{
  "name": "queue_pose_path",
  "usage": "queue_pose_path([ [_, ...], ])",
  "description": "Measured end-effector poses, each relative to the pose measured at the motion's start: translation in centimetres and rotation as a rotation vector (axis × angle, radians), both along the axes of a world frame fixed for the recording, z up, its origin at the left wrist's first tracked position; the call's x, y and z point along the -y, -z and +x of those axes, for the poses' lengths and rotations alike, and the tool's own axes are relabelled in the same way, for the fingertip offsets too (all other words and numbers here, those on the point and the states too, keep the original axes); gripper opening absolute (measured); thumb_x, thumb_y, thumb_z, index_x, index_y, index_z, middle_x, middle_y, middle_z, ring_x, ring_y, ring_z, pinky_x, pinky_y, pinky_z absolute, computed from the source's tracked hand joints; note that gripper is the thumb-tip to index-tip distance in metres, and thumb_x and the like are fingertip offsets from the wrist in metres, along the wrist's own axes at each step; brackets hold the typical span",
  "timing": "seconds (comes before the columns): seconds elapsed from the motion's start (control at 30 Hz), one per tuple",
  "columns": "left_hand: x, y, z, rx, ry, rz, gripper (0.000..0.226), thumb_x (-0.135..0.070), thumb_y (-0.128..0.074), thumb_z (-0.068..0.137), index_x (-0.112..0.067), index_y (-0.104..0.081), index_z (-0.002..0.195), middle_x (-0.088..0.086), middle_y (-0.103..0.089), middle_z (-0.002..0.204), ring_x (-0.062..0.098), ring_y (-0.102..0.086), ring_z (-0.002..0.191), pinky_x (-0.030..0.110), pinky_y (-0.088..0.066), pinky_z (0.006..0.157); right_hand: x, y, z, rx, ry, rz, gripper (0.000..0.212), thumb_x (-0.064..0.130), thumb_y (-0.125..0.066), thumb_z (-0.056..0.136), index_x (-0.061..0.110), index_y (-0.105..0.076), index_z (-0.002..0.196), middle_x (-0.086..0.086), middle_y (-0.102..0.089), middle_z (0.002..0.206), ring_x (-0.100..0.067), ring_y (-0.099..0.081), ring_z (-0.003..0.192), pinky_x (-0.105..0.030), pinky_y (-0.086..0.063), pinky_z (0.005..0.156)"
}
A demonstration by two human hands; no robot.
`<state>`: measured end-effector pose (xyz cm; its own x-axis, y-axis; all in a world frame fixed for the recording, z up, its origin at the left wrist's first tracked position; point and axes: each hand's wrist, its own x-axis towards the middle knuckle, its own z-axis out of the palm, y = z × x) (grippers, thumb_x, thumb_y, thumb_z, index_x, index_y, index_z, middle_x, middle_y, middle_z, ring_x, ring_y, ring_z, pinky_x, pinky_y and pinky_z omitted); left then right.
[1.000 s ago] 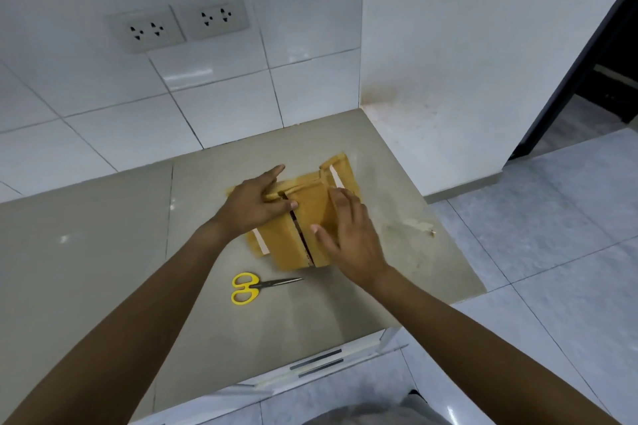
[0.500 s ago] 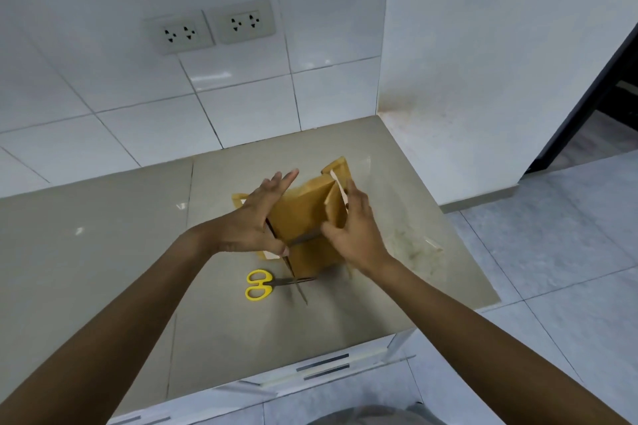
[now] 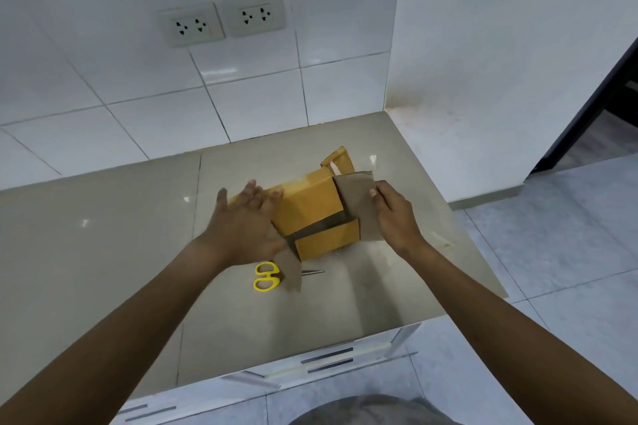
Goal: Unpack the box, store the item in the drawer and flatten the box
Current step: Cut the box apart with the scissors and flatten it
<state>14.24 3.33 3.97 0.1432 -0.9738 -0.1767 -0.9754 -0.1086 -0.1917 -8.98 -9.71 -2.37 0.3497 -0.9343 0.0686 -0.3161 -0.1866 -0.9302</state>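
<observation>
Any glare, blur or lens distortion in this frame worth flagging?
Head view: wide-angle bending bows the wall tile lines and the countertop edges; small bright glints reflect off the glossy countertop and tiles; the left hand, right hand and box look slightly soft; shadows are faint, lighting even.

On the counter (image 3: pixel 345 314) the left hand (image 3: pixel 247 224) lies flat against the cardboard box (image 3: pixel 312 207) while the right hand (image 3: pixel 393 214) pinches its raised grey flap (image 3: pixel 357 197), yellow-handled scissors (image 3: pixel 267 276) lying just in front.
</observation>
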Motion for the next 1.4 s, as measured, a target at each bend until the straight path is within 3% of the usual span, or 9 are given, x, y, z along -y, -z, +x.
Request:
queue_pose_path([
  [0.13, 1.7, 1.3, -4.9, 0.218, -0.147, -0.147, 0.089, -0.064, -0.040, 0.087, 0.002, -0.028, 0.146, 0.029, -0.030, 0.152, 0.039, -0.021, 0.145, 0.060, -0.014, 0.115, -0.9, 0.4, 0.7, 0.037, 0.017, -0.021, 0.023, 0.022, -0.036, 0.103, 0.010, -0.052, 0.092, -0.005, -0.058, 0.082, -0.012, -0.051, 0.071, -0.028, -0.041, 0.064],
  [0.3, 3.5, 3.2, -6.4, 0.235, -0.216, -0.201, 0.102, -0.064, -0.046, 0.086, -0.019, 0.016, 0.152, 0.039, -0.037, 0.141, 0.050, -0.041, 0.128, 0.061, -0.029, 0.107, -1.4, 0.6, 0.6, 0.059, 0.025, -0.050, 0.023, 0.026, -0.035, 0.103, 0.015, -0.053, 0.095, 0.001, -0.060, 0.085, -0.013, -0.055, 0.075, -0.029, -0.046, 0.065],
  [0.53, 4.3, 1.8, -5.1, 0.112, -0.238, -0.203, 0.108, -0.075, -0.043, 0.078, -0.027, 0.022, 0.150, 0.038, -0.043, 0.138, 0.050, -0.053, 0.116, 0.067, -0.028, 0.103, -1.9, 0.3, 1.3, 0.076, 0.017, -0.121, 0.020, 0.023, -0.036, 0.103, 0.025, -0.049, 0.089, 0.013, -0.052, 0.073, 0.005, -0.050, 0.064, -0.009, -0.038, 0.055],
  [0.73, 2.4, -1.0, -3.3, -0.263, -0.076, -0.397, 0.062, -0.044, -0.032, 0.092, -0.037, -0.016, 0.152, 0.002, -0.057, 0.076, 0.026, -0.062, 0.073, 0.029, -0.040, 0.058, -0.8, -0.8, 1.1, 0.099, 0.052, -0.121, 0.022, 0.026, -0.034, 0.104, 0.018, -0.055, 0.103, 0.011, -0.058, 0.088, 0.003, -0.053, 0.077, -0.015, -0.042, 0.060],
  [0.93, -1.3, -1.3, -0.3, -0.517, -0.049, -0.136, 0.045, -0.047, -0.033, 0.100, -0.051, -0.030, 0.145, -0.003, -0.043, 0.146, 0.022, -0.046, 0.128, 0.044, -0.045, 0.097, -1.6, 0.6, -0.4, 0.077, -0.085, -0.114, 0.020, 0.021, -0.037, 0.103, 0.018, -0.057, 0.107, -0.001, -0.062, 0.093, -0.011, -0.059, 0.084, -0.024, -0.047, 0.067],
  [1.07, -3.9, -0.9, -0.4, -0.644, -0.304, -0.285, 0.060, -0.083, -0.022, 0.080, -0.047, -0.056, 0.116, -0.022, -0.056, 0.116, 0.011, -0.053, 0.103, 0.038, -0.039, 0.088, -2.9, 1.9, -0.8, 0.053, -0.153, -0.130, 0.018, 0.018, -0.040, 0.102, 0.024, -0.057, 0.103, 0.011, -0.061, 0.090, -0.002, -0.058, 0.083, -0.013, -0.045, 0.068],
  [1.2, -3.1, 0.0, 0.9, -0.799, -0.635, -0.594, 0.050, -0.061, -0.039, 0.093, -0.015, -0.057, 0.085, -0.003, -0.061, 0.084, 0.022, -0.058, 0.089, 0.037, -0.041, 0.077, -3.7, 2.4, 0.1, -0.035, -0.251, -0.212, 0.021, 0.017, -0.042, 0.101, 0.019, -0.059, 0.114, 0.006, -0.062, 0.102, -0.002, -0.058, 0.092, -0.006, -0.042, 0.074],
  [1.27, -2.4, 0.9, 2.6, -0.869, -0.800, -0.630, 0.043, -0.054, -0.053, 0.090, -0.011, -0.053, 0.097, -0.001, -0.060, 0.091, 0.028, -0.059, 0.100, 0.041, -0.046, 0.085, -4.0, 2.8, 0.5, -0.087, -0.290, -0.250, 0.026, 0.021, -0.042, 0.100, 0.018, -0.057, 0.121, 0.004, -0.062, 0.111, -0.006, -0.058, 0.098, -0.011, -0.045, 0.079],
  [1.4, -2.0, 2.1, 4.9, -1.293, -1.173, -0.428, 0.088, -0.067, -0.063, 0.078, -0.005, -0.043, 0.138, 0.012, -0.055, 0.131, 0.034, -0.055, 0.117, 0.049, -0.046, 0.099, -4.7, 3.2, 0.8, -0.159, -0.379, -0.302, 0.028, 0.033, -0.039, 0.100, 0.025, -0.054, 0.122, 0.003, -0.061, 0.120, -0.009, -0.056, 0.108, -0.024, -0.050, 0.085],
])
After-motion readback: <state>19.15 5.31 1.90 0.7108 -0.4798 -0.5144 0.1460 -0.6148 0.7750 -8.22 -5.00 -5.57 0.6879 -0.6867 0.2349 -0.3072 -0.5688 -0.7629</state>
